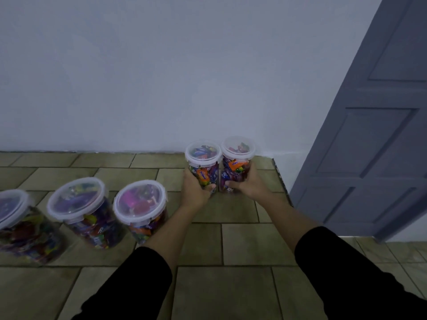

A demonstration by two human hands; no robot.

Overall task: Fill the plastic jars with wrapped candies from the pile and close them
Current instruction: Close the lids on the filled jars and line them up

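Note:
Two clear plastic jars full of wrapped candies stand side by side near the wall, both with clear lids on. My left hand [195, 189] grips the left jar [203, 158] around its lower body. My right hand [248, 183] grips the right jar [238, 153] the same way. The two jars touch or nearly touch. Their bases are hidden behind my fingers, so I cannot tell whether they rest on the tiled floor [242, 243].
Three more closed, candy-filled jars stand in a row on the floor to the left: one [141, 204] nearest my left forearm, one [78, 199] beside it, one [13, 211] at the frame's edge. A white wall runs behind. A grey-blue door [374, 139] stands at right.

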